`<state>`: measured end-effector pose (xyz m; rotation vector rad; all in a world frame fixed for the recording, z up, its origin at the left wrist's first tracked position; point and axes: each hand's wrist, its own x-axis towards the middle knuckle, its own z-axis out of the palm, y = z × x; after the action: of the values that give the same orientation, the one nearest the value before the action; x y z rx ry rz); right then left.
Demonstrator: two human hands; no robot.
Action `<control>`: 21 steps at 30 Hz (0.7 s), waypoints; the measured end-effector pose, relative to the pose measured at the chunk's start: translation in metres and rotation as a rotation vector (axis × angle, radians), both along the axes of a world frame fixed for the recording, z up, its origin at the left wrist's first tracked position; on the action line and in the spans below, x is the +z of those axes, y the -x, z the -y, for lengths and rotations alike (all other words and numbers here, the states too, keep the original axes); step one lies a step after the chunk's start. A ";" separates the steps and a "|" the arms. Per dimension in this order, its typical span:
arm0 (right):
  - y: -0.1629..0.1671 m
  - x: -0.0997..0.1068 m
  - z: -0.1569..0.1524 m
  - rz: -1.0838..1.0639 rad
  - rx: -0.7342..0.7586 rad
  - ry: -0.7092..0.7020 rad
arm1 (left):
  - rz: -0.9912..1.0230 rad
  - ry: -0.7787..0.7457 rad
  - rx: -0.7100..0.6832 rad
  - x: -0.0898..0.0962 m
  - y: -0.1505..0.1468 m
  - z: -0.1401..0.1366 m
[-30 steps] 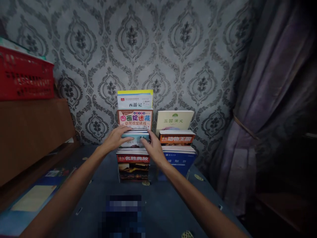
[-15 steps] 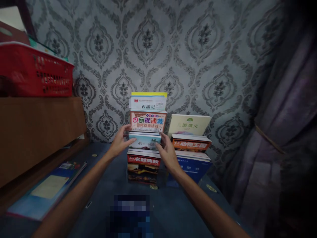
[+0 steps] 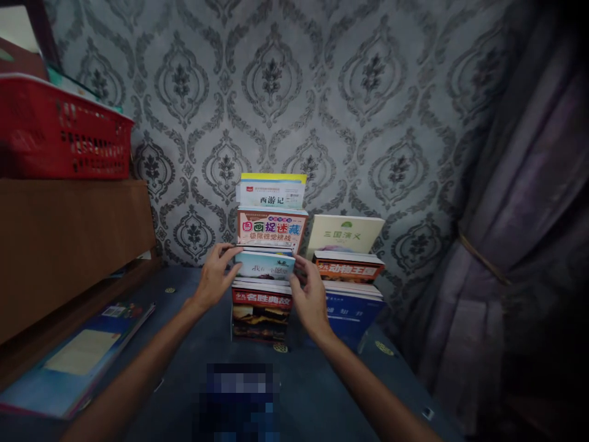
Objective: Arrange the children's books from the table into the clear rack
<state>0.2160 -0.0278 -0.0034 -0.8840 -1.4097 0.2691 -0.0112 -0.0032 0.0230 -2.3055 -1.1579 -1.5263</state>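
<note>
Grey damask wallpaper (image 3: pixel 271 80) fills the far side of my view, with one tied-back purple curtain (image 3: pixel 497 245) on the right. Below spreads a dark blue table (image 3: pixel 184 387); at its left I see one wooden cabinet (image 3: pixel 69 239), bearing one red basket (image 3: pixel 69 132).

Midway across, two rows of upright books run near to far. Between my hands, in the left row, is the light blue book (image 3: pixel 264 267). Its upper edge runs left to right; with its lower part hidden, I can't tell its long axis. The left hand (image 3: pixel 214 276) is at its left edge and the right hand (image 3: pixel 313 294) at its right, neither clearly nearer. Each appears to pinch it, thumb in front, fingers behind.

By count, I get four main front covers on the left: the white book (image 3: pixel 271 197) farthest, the brown-pink book (image 3: pixel 271 228), the light blue one, and the dark book (image 3: pixel 262 316) nearest. Three show on the right: cream (image 3: pixel 347 232), orange-titled (image 3: pixel 350 271) and blue (image 3: pixel 354 316). Thinner edges between them defeat my count.
</note>
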 end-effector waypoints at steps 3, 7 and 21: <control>0.002 -0.001 0.005 -0.020 0.029 0.013 | -0.008 -0.028 0.021 -0.002 0.001 -0.002; 0.004 -0.002 0.004 -0.064 0.084 0.069 | -0.005 -0.033 0.006 -0.002 0.001 0.000; 0.004 0.003 -0.001 -0.030 0.216 0.064 | -0.316 0.264 -0.145 0.091 -0.010 -0.019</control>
<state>0.2124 -0.0271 -0.0001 -0.7764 -1.4762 0.4914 -0.0008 0.0159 0.1139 -2.7304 -1.1867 -1.0418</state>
